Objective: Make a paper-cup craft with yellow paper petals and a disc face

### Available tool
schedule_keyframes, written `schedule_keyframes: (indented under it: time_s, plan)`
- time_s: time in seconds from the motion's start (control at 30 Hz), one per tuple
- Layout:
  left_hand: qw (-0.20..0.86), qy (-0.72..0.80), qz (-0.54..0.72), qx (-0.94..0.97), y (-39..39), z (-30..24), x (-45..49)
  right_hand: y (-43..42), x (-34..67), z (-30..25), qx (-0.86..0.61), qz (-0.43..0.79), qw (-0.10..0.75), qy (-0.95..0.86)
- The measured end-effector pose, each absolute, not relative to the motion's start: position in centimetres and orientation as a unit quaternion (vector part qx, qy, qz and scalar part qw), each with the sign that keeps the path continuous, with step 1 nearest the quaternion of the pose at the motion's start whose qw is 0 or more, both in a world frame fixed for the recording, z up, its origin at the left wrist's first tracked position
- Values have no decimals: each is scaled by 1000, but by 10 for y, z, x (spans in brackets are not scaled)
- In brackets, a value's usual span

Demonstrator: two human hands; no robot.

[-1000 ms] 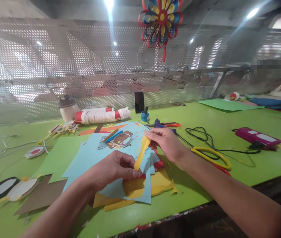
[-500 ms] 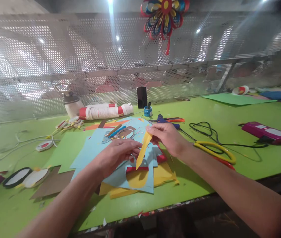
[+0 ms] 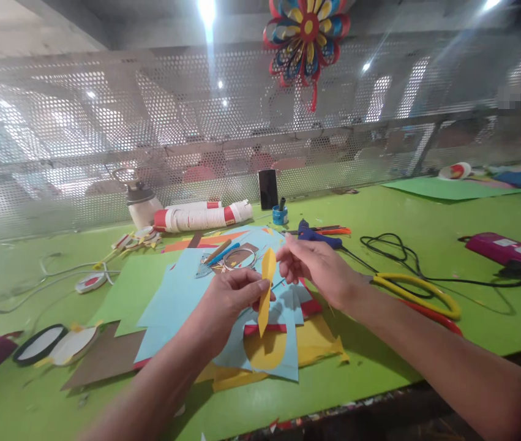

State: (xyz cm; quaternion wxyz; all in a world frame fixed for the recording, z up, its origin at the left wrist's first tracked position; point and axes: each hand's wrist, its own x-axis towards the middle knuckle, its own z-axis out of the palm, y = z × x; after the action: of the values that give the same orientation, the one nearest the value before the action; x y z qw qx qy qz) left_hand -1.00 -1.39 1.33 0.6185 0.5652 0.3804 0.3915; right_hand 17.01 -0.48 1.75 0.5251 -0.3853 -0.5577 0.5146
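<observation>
Green tabletop (image 3: 361, 349), blue paper (image 3: 168, 303) below: my left hand (image 3: 226, 306) pinches a yellow strip (image 3: 264, 306) mid-length, presumably leaving both ends free, right hand (image 3: 318, 266) loose, released, just beside it.

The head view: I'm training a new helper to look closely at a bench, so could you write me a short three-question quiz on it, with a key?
1. Multiple choice: what colour is the paper strip pinched in the left hand? A) red; B) yellow; C) blue.
2. True or false: the phone stands upright.
3. Fill in: seen in the picture, the small blue pot stands to the ____ of the phone.

Key: 1 B; 2 true; 3 right.
</observation>
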Motion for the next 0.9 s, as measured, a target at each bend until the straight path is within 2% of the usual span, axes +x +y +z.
schedule_keyframes:
  time_s: [0.2, 0.63, 0.9]
  plan:
    - [630, 381, 409, 539, -12, 14, -9, -9, 168, 17, -395, 508, 488, -589]
    - [629, 387, 400, 543, -12, 13, -9, -12, 168, 17, -387, 478, 474, -630]
    - [636, 384, 415, 526, -16, 17, -6, -16, 168, 23, -389, 453, 438, -672]
